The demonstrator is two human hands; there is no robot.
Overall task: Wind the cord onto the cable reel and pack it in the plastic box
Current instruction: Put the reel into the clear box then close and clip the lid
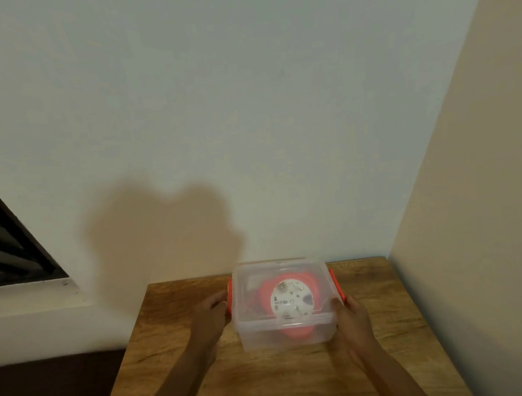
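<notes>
A clear plastic box with its lid on stands on the wooden table, against the back wall. Inside it lies the red cable reel with a round white socket face turned up. The box has an orange latch on each side. My left hand rests against the left orange latch. My right hand touches the box's right side by the right orange latch. The cord itself is hard to make out through the plastic.
The wooden table sits in a corner, with a white wall behind and a beige wall close on the right. A dark window frame and a white ledge are at the left. The table's left edge drops off to a dark floor.
</notes>
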